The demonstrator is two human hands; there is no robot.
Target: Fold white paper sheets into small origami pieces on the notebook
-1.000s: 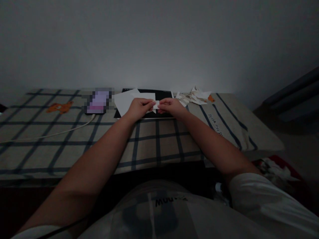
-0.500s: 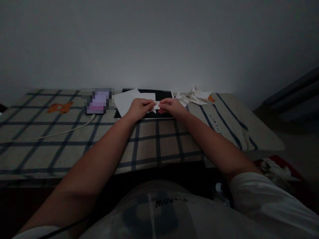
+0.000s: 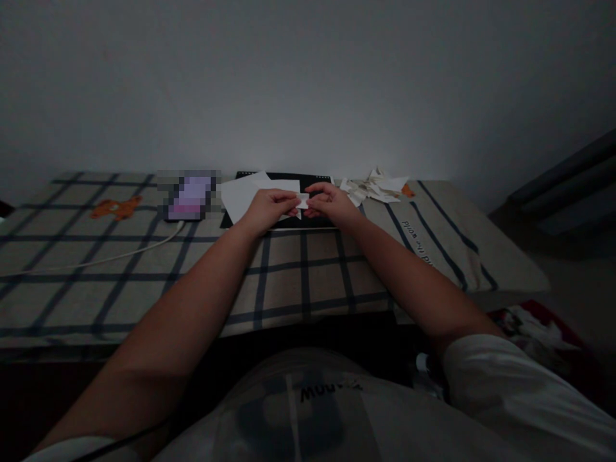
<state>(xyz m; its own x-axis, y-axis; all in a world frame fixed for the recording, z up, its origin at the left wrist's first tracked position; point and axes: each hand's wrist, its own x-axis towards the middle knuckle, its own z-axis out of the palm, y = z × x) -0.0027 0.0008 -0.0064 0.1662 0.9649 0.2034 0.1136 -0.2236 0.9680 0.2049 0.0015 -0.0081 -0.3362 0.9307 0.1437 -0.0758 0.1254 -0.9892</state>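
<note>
Between my two hands is a small piece of white paper (image 3: 302, 201), above a black spiral-edged pad (image 3: 315, 186). My left hand (image 3: 270, 208) pinches the paper's left side with thumb and fingers. From the other side, my right hand (image 3: 332, 204) grips its right edge between thumb and fingers, the index finger raised a little. White paper sheets (image 3: 239, 194) lie on the pad, partly under my left hand. The fingertips hide much of the small piece, so its folds cannot be made out.
A heap of white paper strips (image 3: 378, 187) lies right of the pad. To the left rests a blurred phone (image 3: 191, 196) with a white cable (image 3: 129, 254). A checked cloth (image 3: 308, 276) covers the table, against a wall (image 3: 308, 83). A red container (image 3: 543, 330) with paper stands lower right.
My right index finger has lifted slightly off the small paper. Both hands stay in nearly the same place, and the other things have not moved.
</note>
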